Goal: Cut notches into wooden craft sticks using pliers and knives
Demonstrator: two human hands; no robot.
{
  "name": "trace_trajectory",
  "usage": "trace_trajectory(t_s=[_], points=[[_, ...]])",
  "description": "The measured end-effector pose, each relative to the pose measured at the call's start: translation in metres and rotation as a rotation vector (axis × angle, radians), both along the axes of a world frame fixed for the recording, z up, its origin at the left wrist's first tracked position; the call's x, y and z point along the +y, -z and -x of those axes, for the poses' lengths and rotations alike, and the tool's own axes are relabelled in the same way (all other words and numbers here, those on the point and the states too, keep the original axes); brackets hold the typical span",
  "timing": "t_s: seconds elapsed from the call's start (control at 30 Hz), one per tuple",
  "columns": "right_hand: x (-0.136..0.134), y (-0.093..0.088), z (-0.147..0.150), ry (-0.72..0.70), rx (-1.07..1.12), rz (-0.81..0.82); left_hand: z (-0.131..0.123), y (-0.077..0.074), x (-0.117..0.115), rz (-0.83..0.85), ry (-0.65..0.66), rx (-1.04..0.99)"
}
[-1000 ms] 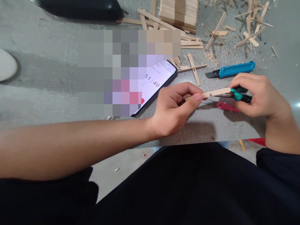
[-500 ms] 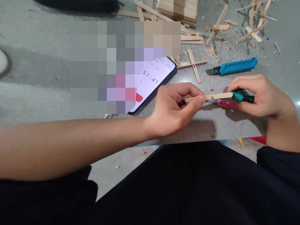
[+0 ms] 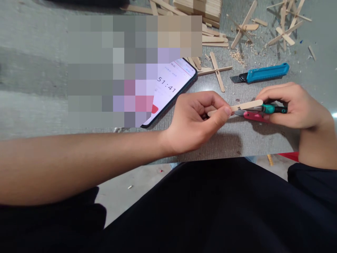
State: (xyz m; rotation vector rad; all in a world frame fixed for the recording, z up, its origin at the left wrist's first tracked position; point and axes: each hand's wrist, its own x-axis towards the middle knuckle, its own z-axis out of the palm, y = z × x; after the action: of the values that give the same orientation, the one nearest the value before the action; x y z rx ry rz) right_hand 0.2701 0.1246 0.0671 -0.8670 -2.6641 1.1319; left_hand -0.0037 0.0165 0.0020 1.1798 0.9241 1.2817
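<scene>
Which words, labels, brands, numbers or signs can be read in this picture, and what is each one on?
"51:41": on the phone screen, partly hidden by pixelation.
Smaller lines on that screen: too blurred to read.
Small pale mark on the green-and-black handle: too small to make out.

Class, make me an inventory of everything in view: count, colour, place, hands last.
Craft stick: 1, pale wood, held centre right
Pliers: 1, teal-black, held right
Pink-handled knife: 1, pink, below pliers
Utility knife: 1, blue, right
Phone: 1, dark edge, centre, partly pixelated
Crossed craft sticks: several, pale, centre to upper right
Craft-stick bundle: 1, pale, top
Loose craft sticks: many, pale, below bundle
Shavings: uncounted, tan, upper right
Black object: 1, black, top left
Table: 1, grey, throughout
Red object: 1, red, table edge
Yellow strip: 1, yellow, below edge
Floor: 1, grey, below
Clothing: dark, bottom
Left hand: 1, bare, centre
Right hand: 1, bare, right
</scene>
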Motion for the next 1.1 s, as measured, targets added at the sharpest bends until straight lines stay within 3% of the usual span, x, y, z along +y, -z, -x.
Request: trace_trajectory(t_s=[0.37,1.1], points=[[0.003,0.001,0.003,0.016,0.024,0.093,0.0,-0.002,0.001,0.021,-0.049,0.031],[0.005,0.009,0.005,-0.063,0.176,-0.059,-0.001,0.005,0.006,0.137,0.023,-0.051]])
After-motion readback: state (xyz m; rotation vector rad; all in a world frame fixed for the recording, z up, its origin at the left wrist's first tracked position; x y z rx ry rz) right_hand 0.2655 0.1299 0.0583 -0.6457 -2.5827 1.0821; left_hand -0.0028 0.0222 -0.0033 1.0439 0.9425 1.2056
